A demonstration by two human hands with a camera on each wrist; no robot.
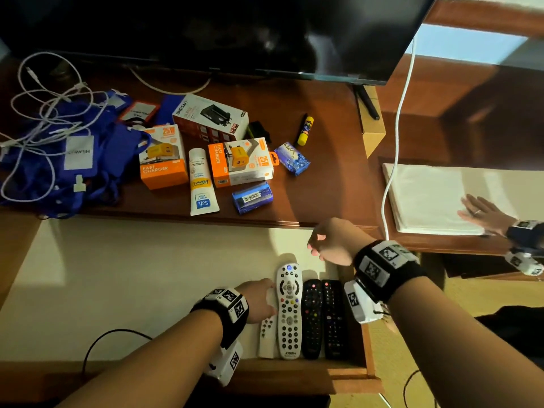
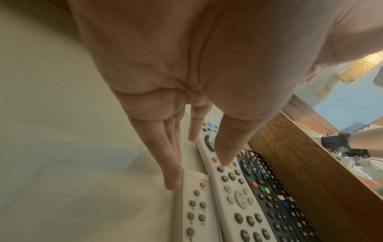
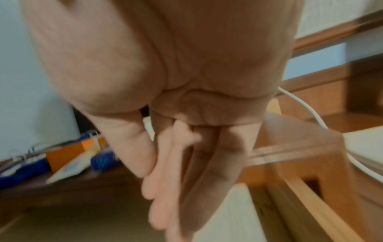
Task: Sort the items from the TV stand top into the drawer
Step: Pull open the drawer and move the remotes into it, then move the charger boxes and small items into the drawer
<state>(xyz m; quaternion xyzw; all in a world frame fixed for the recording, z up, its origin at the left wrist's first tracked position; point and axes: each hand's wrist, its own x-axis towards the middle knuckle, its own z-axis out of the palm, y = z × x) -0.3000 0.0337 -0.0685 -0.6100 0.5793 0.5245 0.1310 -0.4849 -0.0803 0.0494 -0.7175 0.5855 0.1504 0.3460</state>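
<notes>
1. In the lower middle of the head view, the open drawer [image 1: 147, 290] holds four remotes in a tidy row against its right wall: a small white remote [image 1: 267, 337], a long white remote [image 1: 289, 312], a rounded black remote [image 1: 312, 318] and a slim black remote [image 1: 334, 318]. They lie side by side and touching, probably packed tight to leave the pale drawer floor to their left free for what is yet to come.

2. The left hand [image 1: 259, 300] rests on the small white remote with its fingers [image 2: 172, 163] straight and together along that remote's left edge and the thumb lying over the long white remote. It presses rather than grips, likely nudging the row square.

3. The right hand [image 1: 332, 241] hovers above the far right corner of the drawer, near the stand's front edge. Its fingers hang loosely curled and it holds nothing, perhaps on its way to the next item.

4. In the upper half of the frame, the TV stand top [image 1: 309, 178] carries the unsorted things: two orange charger boxes [image 1: 163, 156], a larger white charger box [image 1: 210, 116], a white tube [image 1: 201, 182], two blue packs [image 1: 252, 197], a yellow glue stick [image 1: 305, 130] and, at far left, blue bags [image 1: 97, 160] tangled with white cables [image 1: 44, 92].

5. At the right edge, another person's hand [image 1: 485, 212] lies flat on a white pad [image 1: 426, 195].
</notes>
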